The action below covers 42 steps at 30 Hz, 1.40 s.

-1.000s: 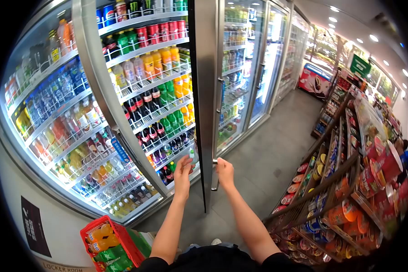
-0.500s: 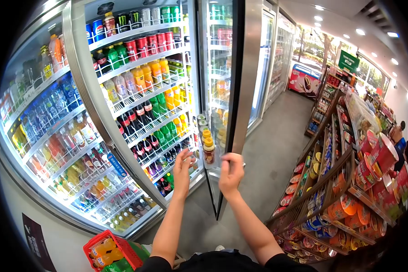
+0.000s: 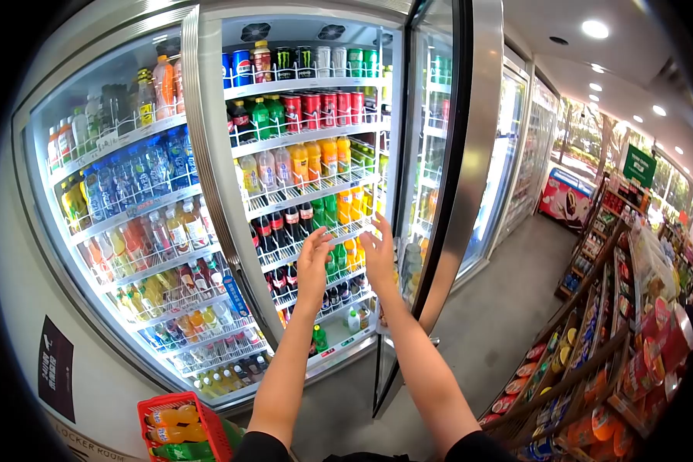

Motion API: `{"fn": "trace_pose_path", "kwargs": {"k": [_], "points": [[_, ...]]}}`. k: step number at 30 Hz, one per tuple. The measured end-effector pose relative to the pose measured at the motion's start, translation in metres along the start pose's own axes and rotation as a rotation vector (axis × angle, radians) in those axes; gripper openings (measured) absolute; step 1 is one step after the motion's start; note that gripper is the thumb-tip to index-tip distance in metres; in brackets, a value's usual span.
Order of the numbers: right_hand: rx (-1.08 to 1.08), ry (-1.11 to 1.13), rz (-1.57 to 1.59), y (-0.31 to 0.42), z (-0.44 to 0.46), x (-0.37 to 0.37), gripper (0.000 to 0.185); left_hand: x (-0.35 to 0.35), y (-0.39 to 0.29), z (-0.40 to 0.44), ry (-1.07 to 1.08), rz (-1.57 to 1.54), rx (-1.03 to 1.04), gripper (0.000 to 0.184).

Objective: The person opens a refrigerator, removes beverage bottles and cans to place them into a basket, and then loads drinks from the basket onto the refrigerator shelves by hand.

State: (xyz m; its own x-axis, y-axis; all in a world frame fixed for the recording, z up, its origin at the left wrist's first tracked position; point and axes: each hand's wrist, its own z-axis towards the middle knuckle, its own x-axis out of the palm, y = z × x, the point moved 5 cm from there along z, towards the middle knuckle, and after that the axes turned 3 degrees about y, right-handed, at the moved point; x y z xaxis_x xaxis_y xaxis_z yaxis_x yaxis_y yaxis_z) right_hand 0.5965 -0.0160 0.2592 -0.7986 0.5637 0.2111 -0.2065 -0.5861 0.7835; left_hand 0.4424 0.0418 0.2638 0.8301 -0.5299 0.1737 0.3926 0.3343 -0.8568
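Observation:
Both arms reach forward into the open drink fridge, hands raised side by side with a gap between them. My left hand [image 3: 313, 258] has its fingers apart and curved, in front of the dark cola bottles [image 3: 285, 225] and green bottles [image 3: 330, 209]. Close to the orange drink bottles [image 3: 352, 206] is my right hand [image 3: 378, 254], fingers also spread. Neither hand holds anything I can see; whether a fingertip touches a bottle I cannot tell. To the right, the glass door [image 3: 460, 154] stands swung out, its edge beside my right forearm.
A red basket [image 3: 208, 420] with orange and green bottles sits low at the left. Left of the open section is a closed fridge door [image 3: 123, 223] with full shelves. Across the aisle floor [image 3: 508, 285] run snack racks [image 3: 585, 346]; a chest freezer [image 3: 566, 199] stands farther back.
Both hands have moved up and forward to the shelves, the right one away from beside the door. The view has turned left, so the fridge sits farther right. The door remains open.

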Motion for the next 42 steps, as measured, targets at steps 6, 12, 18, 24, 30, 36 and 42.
{"fn": "trace_pose_path", "kwargs": {"k": [6,12,18,24,30,36,42], "points": [[-0.022,0.047,0.000,-0.005,0.004,-0.020,0.062,0.019,0.013,0.019,0.027,-0.006,-0.001,0.039],[-0.015,-0.013,-0.140,0.007,0.016,-0.091,0.056,0.026,0.015,0.031,0.053,-0.005,-0.001,0.039],[-0.003,-0.052,-0.133,0.015,0.047,-0.110,0.055,0.030,0.001,0.048,0.045,-0.008,0.024,0.041],[-0.070,0.249,-0.167,0.014,0.076,-0.044,0.056,0.011,-0.008,0.054,0.005,0.066,0.059,0.039],[0.008,0.299,-0.109,-0.028,0.105,-0.011,0.053,-0.037,0.004,0.063,-0.085,0.132,0.025,0.040],[0.005,0.277,-0.049,-0.067,0.169,0.021,0.052,-0.073,0.016,0.126,-0.098,0.132,0.048,0.043],[0.035,0.312,-0.008,-0.085,0.218,0.049,0.052,-0.089,0.024,0.189,-0.050,0.109,0.080,0.040]]}}
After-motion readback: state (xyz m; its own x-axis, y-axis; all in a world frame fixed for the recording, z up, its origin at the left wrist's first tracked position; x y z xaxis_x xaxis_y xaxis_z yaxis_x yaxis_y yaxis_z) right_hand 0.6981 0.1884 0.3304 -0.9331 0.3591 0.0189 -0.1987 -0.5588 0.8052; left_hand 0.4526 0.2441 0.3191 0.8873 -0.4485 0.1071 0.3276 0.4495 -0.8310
